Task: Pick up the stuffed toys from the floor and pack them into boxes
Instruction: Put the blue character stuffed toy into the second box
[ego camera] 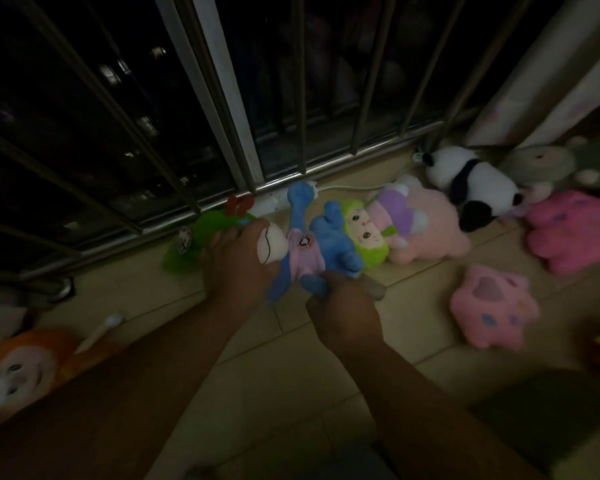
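A blue stuffed toy [329, 237] in a pink shirt lies on the tiled floor by the window bars. My left hand [238, 261] grips its white head. My right hand [343, 313] grips its lower blue leg. Behind my left hand lies a green plush [212, 223]. To the right sit a lime-hooded doll [364, 233], a big pale pink plush [426, 223], a panda [471, 181], a pink paw cushion [492, 306] and a darker pink plush [572, 230]. An orange-haired doll [25, 362] lies at the far left. No box is clearly in view.
Metal window bars [222, 98] and a low rail run along the far edge of the floor. A white cable [347, 186] lies by the rail. A curtain [534, 77] hangs at right. A grey-green plush [548, 161] sits in the corner. A white stick [101, 330] lies at left.
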A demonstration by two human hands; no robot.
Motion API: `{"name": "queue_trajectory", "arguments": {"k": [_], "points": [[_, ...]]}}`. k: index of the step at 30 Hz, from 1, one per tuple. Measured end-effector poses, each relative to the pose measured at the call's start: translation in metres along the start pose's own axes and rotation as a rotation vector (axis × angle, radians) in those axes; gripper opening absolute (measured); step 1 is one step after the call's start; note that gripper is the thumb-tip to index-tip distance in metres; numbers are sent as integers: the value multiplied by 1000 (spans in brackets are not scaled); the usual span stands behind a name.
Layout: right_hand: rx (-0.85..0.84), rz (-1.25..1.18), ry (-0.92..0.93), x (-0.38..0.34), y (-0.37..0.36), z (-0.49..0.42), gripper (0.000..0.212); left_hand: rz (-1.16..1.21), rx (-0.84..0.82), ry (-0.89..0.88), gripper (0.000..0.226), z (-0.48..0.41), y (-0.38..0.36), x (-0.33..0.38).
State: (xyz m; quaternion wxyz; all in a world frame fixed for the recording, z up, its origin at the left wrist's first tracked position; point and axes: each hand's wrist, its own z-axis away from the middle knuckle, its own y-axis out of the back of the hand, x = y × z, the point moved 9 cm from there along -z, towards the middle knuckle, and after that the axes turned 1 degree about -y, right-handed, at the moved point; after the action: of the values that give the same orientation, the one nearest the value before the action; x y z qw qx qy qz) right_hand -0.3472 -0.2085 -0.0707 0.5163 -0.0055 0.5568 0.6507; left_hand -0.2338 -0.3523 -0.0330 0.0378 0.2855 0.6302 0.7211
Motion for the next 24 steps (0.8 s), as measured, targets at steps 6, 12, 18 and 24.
{"name": "queue_trajectory", "arguments": {"k": [6, 12, 18, 24], "points": [[28, -112, 6, -24, 99, 67, 37, 50, 74, 7, 62, 35, 91, 54], [12, -742, -236, -15, 199, 137, 23, 78, 136, 11, 61, 73, 171, 117], [33, -1436, -556, 13, 239, 201, 22, 159, 229, 52, 55, 113, 244, 189], [-204, -1083, -298, -15, 290, 258, 18, 274, 267, 130, 52, 185, 292, 236]]}}
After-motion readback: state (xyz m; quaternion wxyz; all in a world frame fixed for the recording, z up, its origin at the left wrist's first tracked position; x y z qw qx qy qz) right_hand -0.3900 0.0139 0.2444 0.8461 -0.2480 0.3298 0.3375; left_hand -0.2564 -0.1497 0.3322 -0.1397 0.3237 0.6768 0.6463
